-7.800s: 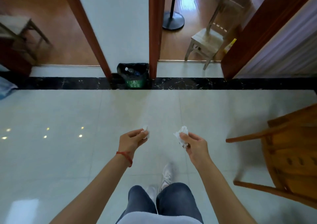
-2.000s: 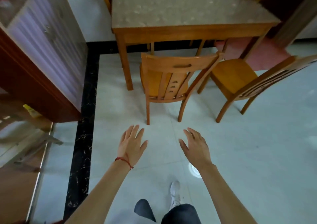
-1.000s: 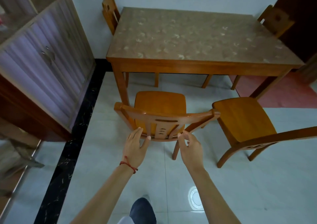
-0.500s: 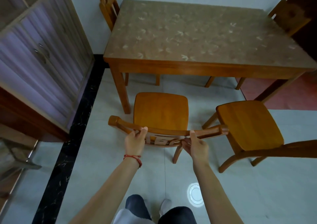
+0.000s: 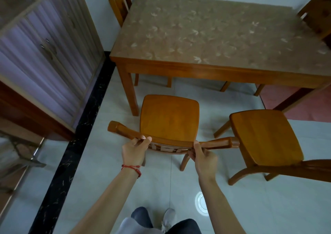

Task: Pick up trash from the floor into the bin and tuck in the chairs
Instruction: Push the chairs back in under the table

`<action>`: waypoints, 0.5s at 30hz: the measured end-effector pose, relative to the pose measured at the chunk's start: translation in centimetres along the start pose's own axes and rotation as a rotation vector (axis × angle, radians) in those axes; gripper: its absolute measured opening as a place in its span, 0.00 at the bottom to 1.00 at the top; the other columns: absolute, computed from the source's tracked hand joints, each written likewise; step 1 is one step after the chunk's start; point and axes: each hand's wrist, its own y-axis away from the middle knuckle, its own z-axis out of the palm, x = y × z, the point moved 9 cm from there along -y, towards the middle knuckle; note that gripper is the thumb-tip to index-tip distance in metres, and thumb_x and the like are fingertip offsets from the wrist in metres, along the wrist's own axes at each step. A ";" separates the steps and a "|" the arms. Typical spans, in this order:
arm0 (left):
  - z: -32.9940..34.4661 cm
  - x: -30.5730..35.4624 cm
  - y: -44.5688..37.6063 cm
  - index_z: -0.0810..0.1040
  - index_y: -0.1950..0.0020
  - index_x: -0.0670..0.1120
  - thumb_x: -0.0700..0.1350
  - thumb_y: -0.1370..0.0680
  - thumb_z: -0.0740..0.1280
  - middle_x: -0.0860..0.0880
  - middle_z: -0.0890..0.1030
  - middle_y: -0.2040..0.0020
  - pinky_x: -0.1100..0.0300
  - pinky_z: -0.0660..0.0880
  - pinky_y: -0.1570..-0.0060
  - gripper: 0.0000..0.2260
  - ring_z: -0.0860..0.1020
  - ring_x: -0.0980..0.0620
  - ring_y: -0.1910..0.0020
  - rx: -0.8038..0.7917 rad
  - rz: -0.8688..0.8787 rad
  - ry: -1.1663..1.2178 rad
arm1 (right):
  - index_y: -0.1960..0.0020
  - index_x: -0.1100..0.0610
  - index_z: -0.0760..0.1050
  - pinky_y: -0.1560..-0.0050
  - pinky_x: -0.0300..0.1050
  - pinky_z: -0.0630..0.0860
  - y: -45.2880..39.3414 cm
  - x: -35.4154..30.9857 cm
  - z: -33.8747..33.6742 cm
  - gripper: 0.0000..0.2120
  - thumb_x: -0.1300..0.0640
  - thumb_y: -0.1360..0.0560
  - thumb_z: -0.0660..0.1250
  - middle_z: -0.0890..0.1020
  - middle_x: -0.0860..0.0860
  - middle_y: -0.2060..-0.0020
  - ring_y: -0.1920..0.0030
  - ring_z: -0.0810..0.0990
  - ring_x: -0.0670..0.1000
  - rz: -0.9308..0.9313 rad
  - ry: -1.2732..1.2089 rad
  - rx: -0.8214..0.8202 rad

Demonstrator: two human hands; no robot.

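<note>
Left hand (image 5: pixel 133 150) curls its fingers around the near chair (image 5: pixel 170 119) top rail, left of centre; right hand (image 5: pixel 204 155) wraps the same rail right of centre. Chair sits just short of the table (image 5: pixel 211 72), seat not under yet. Push straight and even, clear of the table leg (image 5: pixel 131 94). Second chair (image 5: pixel 265 137) waits at right.

Dim, soft daylight; round glare spot on floor tile (image 5: pixel 201 203); edges bowed, slightly blurred.

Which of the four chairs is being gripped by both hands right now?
The near-left chair, by the table leg: left hand and right hand clasp its top rail. The near-right chair and both far chairs are untouched.
</note>
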 end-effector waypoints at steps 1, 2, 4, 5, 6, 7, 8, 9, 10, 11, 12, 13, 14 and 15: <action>0.2 0.1 0.0 0.78 0.65 0.49 0.47 0.30 0.72 0.43 0.81 0.64 0.50 0.78 0.49 0.06 0.81 0.43 0.56 0.004 0.001 0.014 | 0.69 0.60 0.78 0.54 0.49 0.79 -0.3 -0.1 -0.1 0.18 0.49 0.25 0.64 0.83 0.56 0.69 0.63 0.83 0.54 -0.008 0.012 0.002; 0.5 0.3 0.1 0.79 0.65 0.48 0.47 0.30 0.72 0.43 0.82 0.64 0.50 0.77 0.49 0.06 0.81 0.42 0.56 0.005 0.009 0.019 | 0.67 0.60 0.79 0.54 0.49 0.78 -0.5 -0.3 -0.3 0.18 0.49 0.25 0.63 0.83 0.56 0.68 0.63 0.83 0.54 -0.015 0.026 0.004; 1.3 0.6 0.3 0.79 0.64 0.46 0.46 0.29 0.72 0.42 0.82 0.63 0.51 0.77 0.50 0.06 0.81 0.43 0.56 0.006 0.019 0.026 | 0.64 0.61 0.79 0.53 0.48 0.79 -1.3 -0.6 -0.6 0.18 0.49 0.25 0.62 0.83 0.55 0.67 0.62 0.82 0.54 -0.027 0.047 0.002; 1.8 0.7 0.4 0.79 0.64 0.45 0.46 0.29 0.72 0.42 0.82 0.62 0.51 0.77 0.50 0.06 0.81 0.43 0.56 0.004 0.017 0.038 | 0.64 0.60 0.78 0.53 0.49 0.79 -1.7 -0.9 -0.7 0.17 0.49 0.24 0.62 0.82 0.55 0.67 0.62 0.82 0.54 -0.033 0.053 0.002; 2.3 0.9 0.5 0.80 0.63 0.44 0.45 0.29 0.72 0.42 0.82 0.63 0.52 0.77 0.50 0.06 0.81 0.43 0.56 0.003 0.013 0.048 | 0.64 0.59 0.77 0.53 0.49 0.79 -2.0 -1.2 -0.9 0.16 0.50 0.24 0.62 0.81 0.54 0.68 0.63 0.81 0.54 -0.040 0.061 0.004; 2.8 1.0 0.5 0.80 0.63 0.43 0.45 0.29 0.72 0.43 0.82 0.63 0.53 0.77 0.51 0.07 0.81 0.44 0.56 0.004 0.010 0.055 | 0.66 0.59 0.77 0.55 0.50 0.78 -2.4 -1.5 -1.1 0.17 0.50 0.24 0.62 0.81 0.54 0.69 0.65 0.81 0.54 -0.047 0.071 0.004; 3.2 1.2 0.5 0.80 0.62 0.42 0.46 0.29 0.72 0.43 0.82 0.63 0.55 0.77 0.52 0.07 0.81 0.45 0.56 0.004 0.009 0.057 | 0.66 0.59 0.76 0.57 0.51 0.79 -2.8 -1.8 -1.3 0.17 0.50 0.24 0.61 0.80 0.55 0.70 0.67 0.79 0.54 -0.051 0.080 0.002; 3.7 1.4 0.4 0.80 0.62 0.41 0.46 0.29 0.72 0.43 0.82 0.63 0.56 0.76 0.52 0.08 0.81 0.45 0.56 0.005 0.008 0.058 | 0.67 0.60 0.76 0.60 0.51 0.78 -3.3 -2.0 -1.4 0.18 0.50 0.24 0.61 0.79 0.56 0.70 0.68 0.78 0.55 -0.055 0.086 -0.001; 3.9 1.6 0.3 0.80 0.62 0.41 0.46 0.29 0.72 0.43 0.82 0.63 0.56 0.75 0.53 0.08 0.81 0.45 0.56 0.009 0.009 0.062 | 0.66 0.61 0.76 0.63 0.49 0.77 -3.7 -2.2 -1.4 0.19 0.50 0.24 0.61 0.79 0.57 0.71 0.68 0.77 0.56 -0.059 0.092 -0.006; 4.2 1.8 0.2 0.80 0.62 0.41 0.46 0.29 0.72 0.43 0.82 0.63 0.56 0.75 0.53 0.08 0.81 0.45 0.56 0.014 0.012 0.067 | 0.66 0.62 0.76 0.66 0.46 0.76 -4.2 -2.4 -1.4 0.19 0.50 0.24 0.61 0.79 0.57 0.71 0.69 0.76 0.55 -0.063 0.097 -0.010; 4.4 2.0 -0.1 0.80 0.63 0.41 0.46 0.29 0.72 0.43 0.82 0.63 0.56 0.75 0.52 0.08 0.81 0.45 0.56 0.019 0.015 0.070 | 0.66 0.62 0.76 0.67 0.43 0.74 -4.6 -2.6 -1.4 0.19 0.50 0.24 0.61 0.79 0.57 0.71 0.69 0.77 0.55 -0.067 0.100 -0.012; 4.6 2.3 -0.4 0.80 0.63 0.42 0.46 0.30 0.72 0.43 0.82 0.63 0.54 0.76 0.51 0.08 0.81 0.45 0.56 0.022 0.017 0.072 | 0.65 0.62 0.77 0.68 0.42 0.73 -5.1 -2.7 -1.2 0.19 0.49 0.24 0.61 0.79 0.56 0.71 0.69 0.77 0.54 -0.067 0.102 -0.012; 4.8 2.5 -0.7 0.79 0.64 0.43 0.46 0.30 0.72 0.43 0.82 0.62 0.52 0.76 0.49 0.07 0.81 0.44 0.56 0.023 0.019 0.072 | 0.64 0.61 0.77 0.67 0.41 0.73 -5.5 -2.8 -1.1 0.18 0.49 0.24 0.61 0.80 0.55 0.71 0.68 0.78 0.53 -0.065 0.104 -0.011; 5.0 2.8 -1.1 0.79 0.64 0.43 0.46 0.30 0.72 0.43 0.82 0.62 0.51 0.77 0.48 0.07 0.81 0.44 0.55 0.021 0.023 0.066 | 0.63 0.61 0.78 0.67 0.39 0.73 -5.9 -3.0 -0.8 0.18 0.49 0.24 0.61 0.80 0.54 0.70 0.68 0.78 0.52 -0.063 0.102 -0.014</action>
